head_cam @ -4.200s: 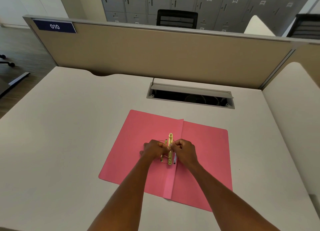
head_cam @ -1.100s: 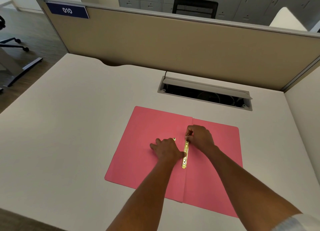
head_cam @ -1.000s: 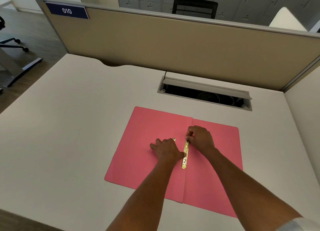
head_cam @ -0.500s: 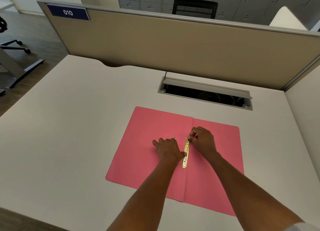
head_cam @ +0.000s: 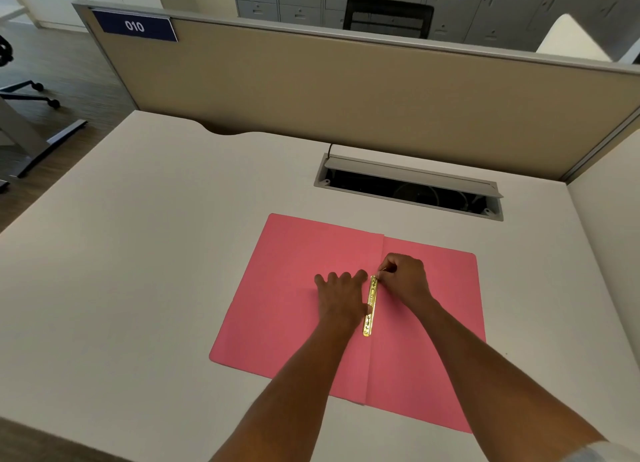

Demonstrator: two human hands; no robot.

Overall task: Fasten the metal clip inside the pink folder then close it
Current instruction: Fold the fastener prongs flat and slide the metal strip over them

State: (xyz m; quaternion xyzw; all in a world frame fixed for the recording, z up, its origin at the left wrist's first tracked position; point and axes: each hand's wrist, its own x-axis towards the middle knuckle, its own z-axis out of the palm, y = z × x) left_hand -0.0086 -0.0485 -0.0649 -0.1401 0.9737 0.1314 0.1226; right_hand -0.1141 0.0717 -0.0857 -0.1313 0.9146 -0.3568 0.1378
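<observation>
On the desk: I see the folder (head_cam: 294,299) lying open and flat on the white desk (head_cam: 138,254), both pink leaves spread, with the centre crease running towards me.
Clip: the gold metal clip (head_cam: 370,306) lies along the folder's crease, about midway down its length, flat against the paper as far as I can tell.
Left hand: my left hand (head_cam: 341,297) rests palm down on the folder's left leaf, fingers spread and loosely extended, its edge touching the clip's left side; it grips nothing.
Right hand: my right hand (head_cam: 405,280) sits on the folder's right leaf at the clip's far end, fingers curled in, thumb and forefinger pinched at the tip of the clip; whether they actually hold a prong I cannot tell.
Cable slot: a grey hatch (head_cam: 408,184) stands open in the desk beyond the folder's far edge.
Partition: a tan screen (head_cam: 346,91) stands beyond the folder, bearing a blue label (head_cam: 135,26) reading 010.
</observation>
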